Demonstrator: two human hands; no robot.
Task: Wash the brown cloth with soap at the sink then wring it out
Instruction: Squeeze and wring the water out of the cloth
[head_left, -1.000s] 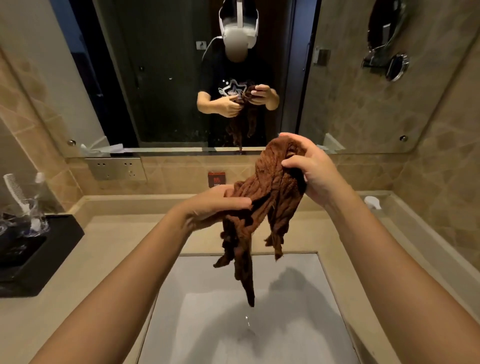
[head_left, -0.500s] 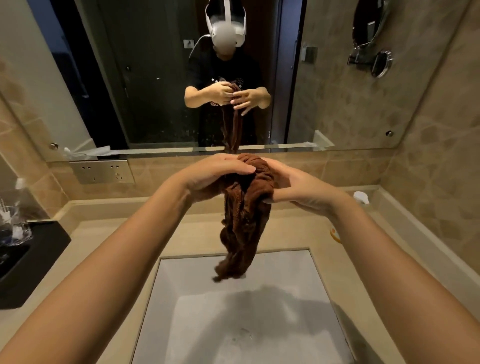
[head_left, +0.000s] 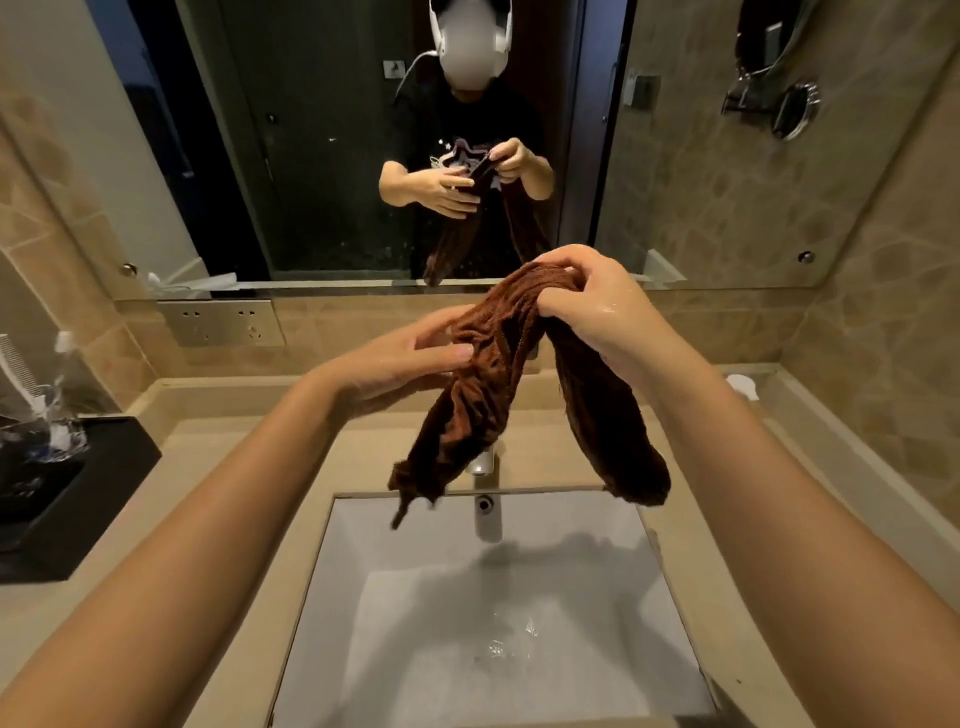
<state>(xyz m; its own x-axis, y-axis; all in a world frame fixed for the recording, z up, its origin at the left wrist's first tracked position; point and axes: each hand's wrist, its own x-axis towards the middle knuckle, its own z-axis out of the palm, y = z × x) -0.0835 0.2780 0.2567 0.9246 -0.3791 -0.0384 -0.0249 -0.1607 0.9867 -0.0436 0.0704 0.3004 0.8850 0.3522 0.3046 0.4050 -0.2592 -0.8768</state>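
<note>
**Wet brown cloth held up over the basin**

Both hands up in front of the mirror (head_left: 322, 130), over the white sink (head_left: 363, 597). Right hand (head_left: 587, 306) is the higher one, fingers curled tight round the top fold of the brown cloth (head_left: 488, 374); skin looks wet & shiny. Left hand (head_left: 400, 358) sits lower & to the left of it, fingers fairly straight, thumb pressed onto the bunched cloth. From the right hand's grip the cloth drops in two tails: one past the left hand's fingertips, the other below the right wrist. Chrome tap (head_left: 480, 462) shows between the tails, partly hidden. A little water lies in the sink bottom, under the hands.
</note>
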